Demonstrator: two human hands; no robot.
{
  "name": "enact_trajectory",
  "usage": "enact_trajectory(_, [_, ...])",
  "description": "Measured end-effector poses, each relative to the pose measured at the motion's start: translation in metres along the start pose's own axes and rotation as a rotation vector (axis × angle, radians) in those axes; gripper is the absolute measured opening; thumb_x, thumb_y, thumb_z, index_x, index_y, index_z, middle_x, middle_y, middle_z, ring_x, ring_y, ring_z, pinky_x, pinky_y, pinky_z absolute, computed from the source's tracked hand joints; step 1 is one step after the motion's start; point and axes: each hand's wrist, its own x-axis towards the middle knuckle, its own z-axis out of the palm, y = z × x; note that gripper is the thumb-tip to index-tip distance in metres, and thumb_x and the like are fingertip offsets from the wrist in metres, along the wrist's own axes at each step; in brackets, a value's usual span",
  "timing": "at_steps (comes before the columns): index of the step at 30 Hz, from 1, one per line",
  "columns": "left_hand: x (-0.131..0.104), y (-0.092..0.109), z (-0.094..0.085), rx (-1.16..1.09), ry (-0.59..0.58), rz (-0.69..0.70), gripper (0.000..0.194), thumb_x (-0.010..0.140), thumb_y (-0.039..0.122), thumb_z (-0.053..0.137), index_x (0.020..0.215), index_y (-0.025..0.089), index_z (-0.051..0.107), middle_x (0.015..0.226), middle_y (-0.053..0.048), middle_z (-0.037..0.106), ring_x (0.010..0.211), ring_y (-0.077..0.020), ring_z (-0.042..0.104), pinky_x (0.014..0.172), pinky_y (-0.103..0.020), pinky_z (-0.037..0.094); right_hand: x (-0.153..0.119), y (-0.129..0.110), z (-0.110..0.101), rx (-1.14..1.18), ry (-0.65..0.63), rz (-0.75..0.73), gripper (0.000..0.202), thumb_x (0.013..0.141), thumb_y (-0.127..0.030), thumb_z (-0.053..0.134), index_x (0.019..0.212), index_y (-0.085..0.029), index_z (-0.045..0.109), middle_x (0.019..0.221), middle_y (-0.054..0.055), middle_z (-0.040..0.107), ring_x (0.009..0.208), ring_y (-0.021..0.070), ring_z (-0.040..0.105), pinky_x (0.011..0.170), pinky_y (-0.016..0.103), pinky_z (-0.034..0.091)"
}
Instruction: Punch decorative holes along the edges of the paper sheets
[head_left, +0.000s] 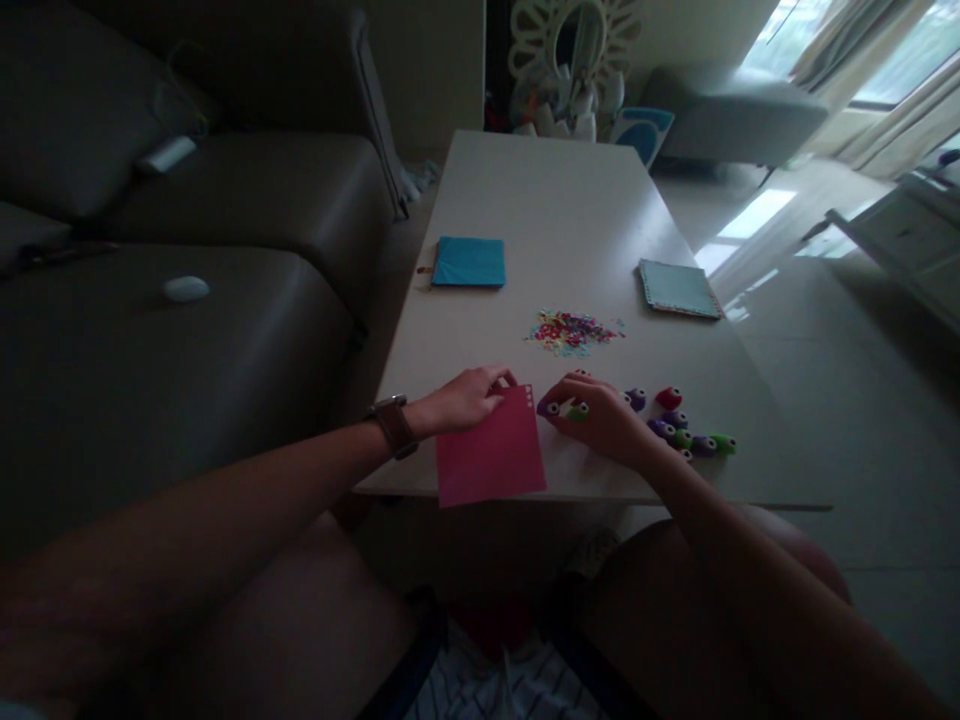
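Note:
A sheet of pink paper [491, 455] lies at the near edge of the table, its lower edge reaching slightly past it. Several small pale marks, like punched holes, show in its upper right corner. My left hand [474, 395] grips the paper's top edge, fingers curled. At the right of that corner, my right hand [596, 415] is closed around a small purple paper punch [551, 409]. A bit of green shows by the right fingers; I cannot tell whether it is held. More punches [681, 438], purple, green and red, lie right of my right hand.
A pile of colourful paper bits [571, 331] lies beyond my hands. A blue pad [469, 262] sits at the left of the white table [547, 200], a pale notebook [679, 289] at the right. A dark sofa [247, 190] stands to the left.

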Motion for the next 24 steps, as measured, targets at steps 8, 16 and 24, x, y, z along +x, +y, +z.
enact_trajectory(8, [0.0012, -0.0012, 0.0009, -0.005, -0.008, -0.005, 0.027, 0.091, 0.012, 0.054, 0.115, 0.016, 0.066, 0.102, -0.009, 0.076, 0.089, -0.0200, 0.070, 0.082, -0.031, 0.054, -0.0001, 0.0022, 0.0033, -0.005, 0.007, -0.007, 0.017, 0.084, -0.011, 0.067, 0.095, -0.023, 0.073, 0.097, 0.004, 0.071, 0.088, 0.0181, 0.068, 0.081, 0.032, 0.052])
enact_trajectory(16, [0.0004, -0.0008, 0.0013, -0.007, -0.012, 0.001, 0.028, 0.092, 0.013, 0.054, 0.117, 0.017, 0.066, 0.101, -0.008, 0.076, 0.088, -0.0192, 0.070, 0.081, -0.030, 0.054, 0.0002, 0.0011, 0.0030, -0.031, 0.011, -0.016, 0.016, 0.086, -0.013, 0.067, 0.097, -0.024, 0.073, 0.098, 0.004, 0.072, 0.090, 0.0190, 0.068, 0.082, 0.033, 0.051])
enact_trajectory(24, [-0.0021, 0.0068, -0.0002, -0.025, -0.029, -0.033, 0.026, 0.093, 0.014, 0.053, 0.116, 0.016, 0.066, 0.103, -0.009, 0.076, 0.088, -0.0199, 0.070, 0.077, -0.030, 0.053, -0.0008, 0.0014, 0.0051, -0.061, -0.028, -0.019, 0.015, 0.088, -0.015, 0.069, 0.099, -0.025, 0.073, 0.101, 0.004, 0.073, 0.091, 0.0194, 0.069, 0.083, 0.033, 0.051])
